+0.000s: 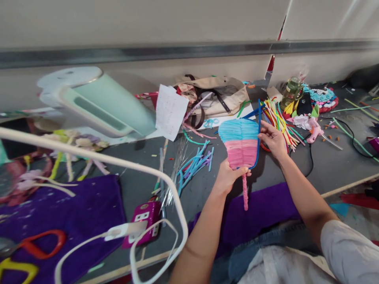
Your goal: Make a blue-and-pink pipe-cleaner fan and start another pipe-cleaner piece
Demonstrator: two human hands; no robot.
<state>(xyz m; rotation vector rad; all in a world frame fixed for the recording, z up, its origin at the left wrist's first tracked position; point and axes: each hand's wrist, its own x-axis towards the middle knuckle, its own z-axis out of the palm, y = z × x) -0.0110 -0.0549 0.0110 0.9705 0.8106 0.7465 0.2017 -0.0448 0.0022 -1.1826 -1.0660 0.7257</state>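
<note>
Table edge [349,184]: pale strip, slanting from the right side of the frame down to the lower left, covered midway by purple cloth [272,203].
Room around the fan [237,152]: grey tabletop [204,189] showing to the left as far as the cut blue stems [194,165]; tighter at right, with a bundle of coloured stems [282,126] just beyond the right hand [274,138]; beige bag [237,92] near the top end.
Fan place: right of centre in the frame, held in front of the tabletop.
Fan look: fuzzy close-set rows, turquoise above, pink below, split by a central ridge; broad head, slim pink handle [245,195].
Blue strip [259,118]: along the right rim, bending under the pink part, upper tip rising past the top edge; lower end blurred near the left fingers, so attachment there hard to tell.
Long axis: close to upright in the frame, leaning slightly left at the top.
Pointing: broad end toward the top, handle toward the bottom.
Left hand [233,175]: closed around the neck, thumb across the front.
Right hand: narrowed, thumb and fingertips pinching the blue strip.
</note>
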